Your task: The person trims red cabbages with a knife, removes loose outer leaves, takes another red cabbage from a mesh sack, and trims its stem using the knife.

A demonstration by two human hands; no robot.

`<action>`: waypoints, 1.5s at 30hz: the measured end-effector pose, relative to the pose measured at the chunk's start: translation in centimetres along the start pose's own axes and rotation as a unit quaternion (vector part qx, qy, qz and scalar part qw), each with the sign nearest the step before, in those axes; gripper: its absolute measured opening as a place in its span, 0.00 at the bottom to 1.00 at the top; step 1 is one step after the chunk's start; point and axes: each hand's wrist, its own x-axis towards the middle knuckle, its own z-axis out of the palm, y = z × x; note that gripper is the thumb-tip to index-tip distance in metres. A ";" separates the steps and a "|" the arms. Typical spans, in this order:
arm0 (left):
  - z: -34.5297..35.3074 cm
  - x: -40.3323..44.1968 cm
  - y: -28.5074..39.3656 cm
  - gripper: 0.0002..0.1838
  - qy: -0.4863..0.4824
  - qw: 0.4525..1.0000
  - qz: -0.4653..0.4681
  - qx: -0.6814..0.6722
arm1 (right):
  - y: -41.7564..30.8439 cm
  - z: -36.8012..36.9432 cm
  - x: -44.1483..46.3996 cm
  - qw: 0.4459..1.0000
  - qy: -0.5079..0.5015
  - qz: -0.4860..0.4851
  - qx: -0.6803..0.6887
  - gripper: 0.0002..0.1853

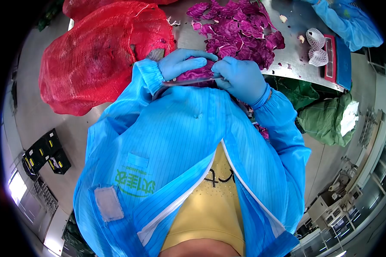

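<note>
A red cabbage sits close against the front of my blue coat, its lower part hidden. My left hand, in a blue glove, rests over its top left with fingers stretched across it and the thumb alongside, holding it. At the cabbage's right side is my right hand, also gloved. Its fingers are curled and pinched at the cabbage's edge, and what lies between them is hidden. A thin greyish edge runs below the cabbage, between both hands. Just beyond lies a heap of loose purple cabbage leaves.
A filled red mesh sack lies on the left. On the metal table are white foam nets and a red and blue device. Another person's blue sleeve shows at upper right. Green sacks stand lower right.
</note>
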 end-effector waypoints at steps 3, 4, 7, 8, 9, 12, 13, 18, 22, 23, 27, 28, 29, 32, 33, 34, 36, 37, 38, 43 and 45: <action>0.1 -0.4 0.2 0.29 0.015 1.000 0.005 -0.002 | 1.1 2.3 -0.6 0.976 0.174 0.061 0.114 0.08; 0.2 -0.4 0.1 0.29 0.021 0.999 0.047 0.012 | 1.2 2.5 -0.9 0.961 0.214 0.099 0.147 0.09; -0.4 -0.7 0.4 0.35 -0.004 0.999 0.026 0.039 | 1.7 2.6 -1.8 0.930 0.229 0.181 0.226 0.13; -0.4 -0.8 0.3 0.35 -0.005 0.999 0.025 0.039 | 1.7 2.2 -2.2 0.929 0.229 0.181 0.226 0.13; -0.3 -0.9 0.2 0.31 0.008 0.999 0.035 0.014 | 1.3 1.4 -2.4 0.939 0.206 0.185 0.205 0.14; -0.4 -1.0 0.3 0.31 0.006 0.999 0.044 0.000 | 1.4 0.7 -4.0 0.957 0.145 0.158 0.196 0.17; -0.5 -1.0 0.4 0.35 -0.010 0.999 0.043 0.012 | 1.6 0.8 -4.7 0.964 0.109 0.126 0.206 0.18; -0.5 -0.9 0.3 0.35 -0.016 0.998 0.056 0.004 | 1.4 -0.7 -6.6 0.988 0.016 0.110 0.110 0.17; -0.7 -0.8 0.5 0.36 -0.027 0.998 0.063 0.002 | 2.0 -1.4 -7.4 0.989 -0.018 0.125 0.077 0.17; -0.6 -0.8 0.6 0.36 -0.028 0.998 0.063 0.002 | 2.0 -1.5 -7.4 0.989 -0.018 0.125 0.078 0.17; -0.5 -0.9 0.6 0.31 -0.015 0.997 0.075 -0.002 | 2.1 -1.7 -7.4 0.993 -0.022 0.101 0.062 0.17; -0.5 -0.9 0.5 0.27 -0.002 0.996 0.092 -0.007 | 2.0 -1.7 -7.3 0.994 -0.021 0.096 0.056 0.17; -0.4 -0.9 0.5 0.27 -0.001 0.996 0.092 -0.007 | 2.1 -1.9 -7.2 0.994 -0.021 0.095 0.056 0.17; -0.4 -1.0 0.5 0.27 0.003 0.995 0.102 -0.017 | 1.9 -2.6 -6.9 0.991 -0.071 0.106 0.045 0.16; -0.5 -1.0 0.5 0.31 -0.012 0.997 0.082 -0.011 | 1.8 -2.7 -6.8 0.990 -0.081 0.109 0.038 0.15; -0.6 -1.1 0.5 0.35 -0.027 0.998 0.061 -0.005 | 1.7 -2.9 -6.7 0.989 -0.092 0.113 0.031 0.15; -0.6 -1.1 0.5 0.35 -0.026 0.998 0.062 0.003 | 1.3 -3.6 -6.3 0.987 -0.105 0.119 0.017 0.14; -0.6 -1.1 0.5 0.35 -0.027 0.998 0.064 0.010 | 1.1 -3.9 -6.1 0.985 -0.117 0.127 0.004 0.14; -0.6 -1.1 0.6 0.35 -0.027 0.998 0.064 0.010 | 0.9 -4.0 -6.1 0.985 -0.117 0.127 0.004 0.14; -0.5 -1.0 1.1 0.35 -0.030 0.998 0.053 0.032 | 0.5 -4.5 -5.8 0.987 -0.083 0.098 -0.093 0.12; -0.5 -1.0 1.2 0.34 -0.031 0.997 0.050 0.040 | 0.6 -4.5 -5.8 0.985 -0.085 0.098 -0.114 0.12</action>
